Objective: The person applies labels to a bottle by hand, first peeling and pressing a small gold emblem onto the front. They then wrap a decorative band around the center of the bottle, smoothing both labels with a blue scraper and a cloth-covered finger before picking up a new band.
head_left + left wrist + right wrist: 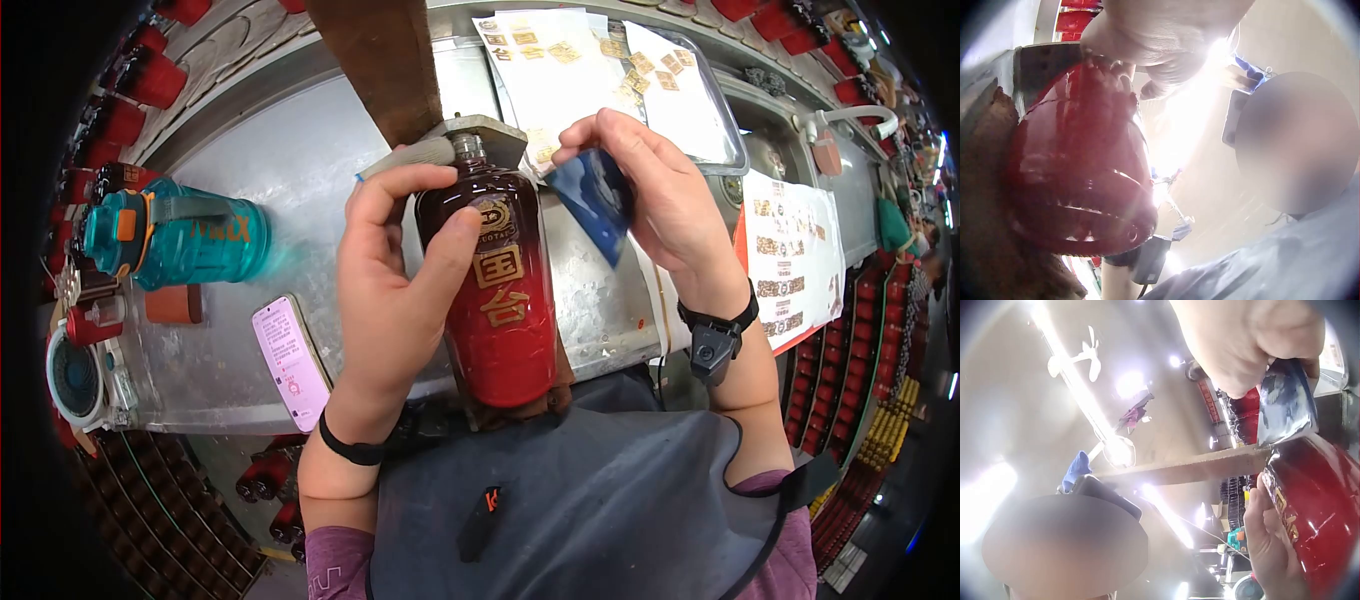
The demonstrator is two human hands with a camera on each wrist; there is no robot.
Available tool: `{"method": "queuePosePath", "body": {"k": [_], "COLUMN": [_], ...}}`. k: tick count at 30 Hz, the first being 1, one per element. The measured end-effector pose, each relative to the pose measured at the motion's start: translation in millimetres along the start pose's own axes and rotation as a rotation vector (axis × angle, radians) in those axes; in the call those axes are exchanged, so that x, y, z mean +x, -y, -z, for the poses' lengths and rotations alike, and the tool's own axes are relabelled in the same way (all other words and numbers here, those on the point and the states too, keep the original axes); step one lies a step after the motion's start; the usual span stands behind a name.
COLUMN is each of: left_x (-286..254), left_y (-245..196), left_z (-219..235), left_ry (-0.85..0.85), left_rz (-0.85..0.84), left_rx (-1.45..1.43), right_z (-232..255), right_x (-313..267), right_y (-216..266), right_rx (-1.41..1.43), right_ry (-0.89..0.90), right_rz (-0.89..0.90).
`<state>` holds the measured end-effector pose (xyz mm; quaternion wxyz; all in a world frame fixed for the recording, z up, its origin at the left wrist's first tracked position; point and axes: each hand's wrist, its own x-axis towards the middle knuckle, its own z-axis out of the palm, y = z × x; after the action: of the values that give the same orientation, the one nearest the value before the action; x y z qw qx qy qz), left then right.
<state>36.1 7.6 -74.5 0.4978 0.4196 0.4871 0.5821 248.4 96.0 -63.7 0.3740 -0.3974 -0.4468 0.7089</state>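
A glossy bottle point(510, 350), dark at the shoulder and red lower down, lies with its clear threaded neck pointing away from the person. Gold characters and a round emblem mark its face. The left hand point(395, 285) grips it near the shoulder, thumb on the emblem and fingers on the far side; one finger wears a grey fabric sleeve point(415, 155). Between thumb and fingers, the right hand point(655, 195) pinches a thin, flat blue scraper-like piece point(595, 200) just right of the shoulder. In the right wrist view that piece point(1286, 406) overlaps the bottle's upper end point(1325, 500).
A brown board point(385, 70) and metal plate point(500, 138) stand beyond the neck. Sheets of gold decals point(545, 75) lie at the back, more point(790, 255) at right. A teal water bottle point(205, 235) and a phone point(290, 360) are on the metal table point(200, 370) at left.
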Motion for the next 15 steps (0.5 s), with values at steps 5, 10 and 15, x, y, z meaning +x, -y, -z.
{"method": "queuePosePath", "body": {"k": [5, 10, 15], "left_x": [-7.8, -21.0, -27.3], "left_y": [1.6, -8.2, -12.2], "left_z": [13.8, 17.8, 18.3], "left_ry": [-0.089, -0.044, 0.105], "left_rz": [-0.330, -0.635, -0.619], "left_rx": [0.344, 0.938, 1.168], "right_z": [3.7, -1.0, -2.1], "right_x": [-14.5, -20.7, -17.7], "right_y": [12.1, 17.6, 13.9], "right_rx": [-0.089, -0.175, -0.171], "right_ry": [0.080, 0.134, 0.157], "right_rz": [-0.039, -0.047, -0.031]}}
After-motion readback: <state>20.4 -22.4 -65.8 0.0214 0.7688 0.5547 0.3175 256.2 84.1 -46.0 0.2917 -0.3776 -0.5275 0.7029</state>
